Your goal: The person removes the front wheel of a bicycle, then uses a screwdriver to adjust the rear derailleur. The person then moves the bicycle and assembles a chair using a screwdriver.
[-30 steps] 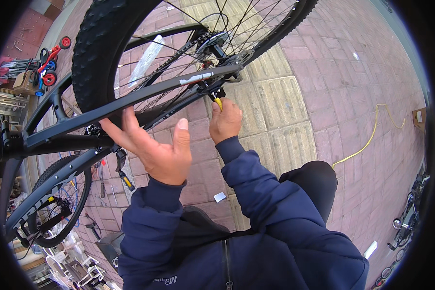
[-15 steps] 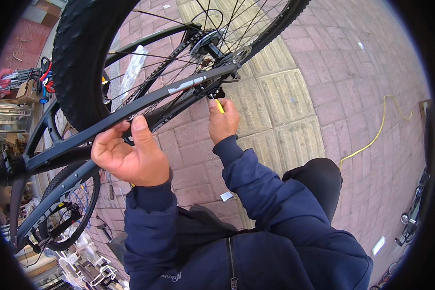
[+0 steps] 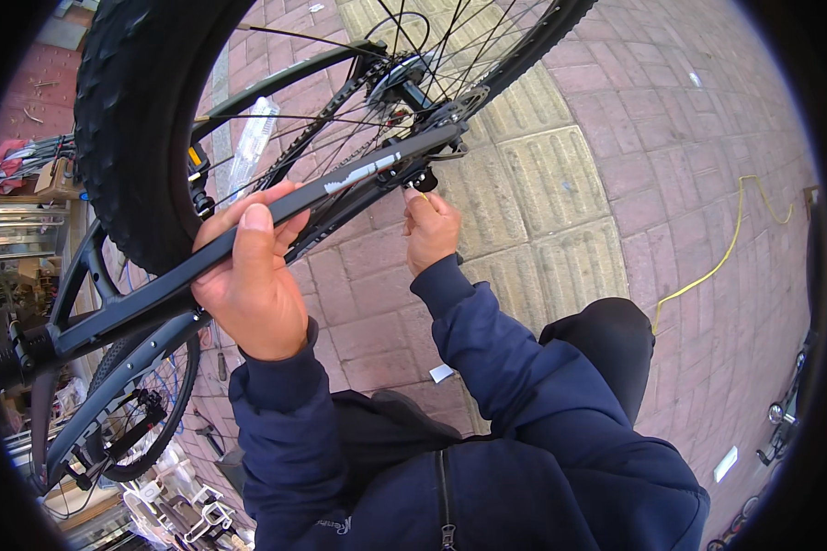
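Now my left hand (image 3: 253,275) is clamped around the black frame tube (image 3: 156,298), fingers wrapped over the top, thumb along the near side. A second ago that hand was open, palm spread against the tube; half a second ago the fingers were curling in. So the grip is made, and I judge the bike is steadied from my side.

Right hand (image 3: 429,230) sits at the same place as before, just under the rear dropout (image 3: 427,156). Fingers pinched shut on a small tool (image 3: 424,184), dark at the tip with a bit of yellow showing; the tip meets a fitting beneath the frame end. Cannot tell what kind of tool.

Rear wheel (image 3: 138,119) with knobby tire stands up ahead of me, spokes and chain (image 3: 340,101) behind the tube.

Brick paving (image 3: 671,138) below. Yellow cable (image 3: 735,248) lies well apart to the right. Second wheel (image 3: 142,413) low left.

With the left hold firm, the right hand looks free to work the fitting.
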